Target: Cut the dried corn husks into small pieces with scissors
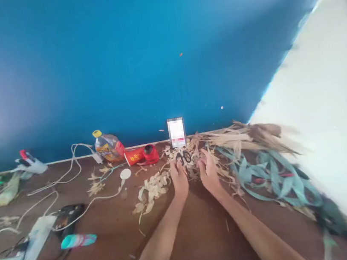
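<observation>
Both my arms reach forward over a brown table (189, 239). My left hand (179, 180) and my right hand (208, 170) lie side by side, palms down, on a heap of dried straw-coloured leaf strips (155, 186). The fingers point away from me and rest on the strips. Just beyond the fingertips lies a pair of black-handled scissors (183, 157). Whether either hand grips anything beneath it is hidden.
Long dried leaves (245, 137) and teal strips (273, 172) pile up at the right, against a white wall. A plastic bottle (108, 147) and red cup (134, 156) lie at the blue back wall. White cables (69, 172), a black device (69, 213) and a teal tube (78, 240) sit left.
</observation>
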### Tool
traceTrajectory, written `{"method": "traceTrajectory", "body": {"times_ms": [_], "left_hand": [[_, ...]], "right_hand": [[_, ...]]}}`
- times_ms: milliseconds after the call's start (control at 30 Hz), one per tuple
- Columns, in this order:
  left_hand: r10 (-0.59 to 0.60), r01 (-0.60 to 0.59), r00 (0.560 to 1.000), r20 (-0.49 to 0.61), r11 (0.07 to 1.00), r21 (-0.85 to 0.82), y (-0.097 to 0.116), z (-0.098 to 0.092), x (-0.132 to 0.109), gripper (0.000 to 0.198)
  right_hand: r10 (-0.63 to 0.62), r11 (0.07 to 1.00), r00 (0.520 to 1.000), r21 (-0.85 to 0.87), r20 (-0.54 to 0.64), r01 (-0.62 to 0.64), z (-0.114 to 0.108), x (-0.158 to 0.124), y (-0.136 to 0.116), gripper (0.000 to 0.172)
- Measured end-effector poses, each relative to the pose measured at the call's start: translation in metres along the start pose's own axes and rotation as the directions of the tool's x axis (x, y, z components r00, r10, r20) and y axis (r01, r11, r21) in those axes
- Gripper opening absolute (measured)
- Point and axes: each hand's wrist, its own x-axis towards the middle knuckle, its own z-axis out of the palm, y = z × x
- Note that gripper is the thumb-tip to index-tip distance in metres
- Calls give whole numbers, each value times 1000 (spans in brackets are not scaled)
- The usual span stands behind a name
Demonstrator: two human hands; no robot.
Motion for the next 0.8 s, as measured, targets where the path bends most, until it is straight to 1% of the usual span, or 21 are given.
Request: {"method": "traceTrajectory", "body": {"times_ms": [133, 233, 367, 500, 567, 667, 800], "left_hand": [[49, -49, 999, 4, 998, 48, 1, -1, -3, 30], [57, -59, 998, 36, 996, 62, 4, 0, -7, 29], [53, -59, 996, 71, 996, 74, 6, 1, -11, 27], [91, -102, 993, 81, 985, 142, 6, 1, -12, 27], [115, -126, 991, 72, 977, 171, 5, 1, -12, 26], [124, -130, 991, 40, 973, 192, 5, 0, -12, 26], [145, -147, 989, 27, 967, 208, 6, 0, -12, 25]], "right_hand": [[-45, 999, 995, -7, -84, 44, -1, 4, -2, 48], [-29, 1000, 994, -14, -108, 28, -2, 4, -2, 42], [30, 999, 995, 14, -90, -29, -4, 3, 3, 35], [31, 998, 997, 60, -75, -26, -5, 3, 3, 36], [4, 996, 998, 86, -65, 2, -5, 3, 1, 37], [-34, 991, 997, 129, -62, 42, -4, 4, -4, 36], [1, 985, 999, 171, -49, 7, -2, 8, -7, 38]]}}
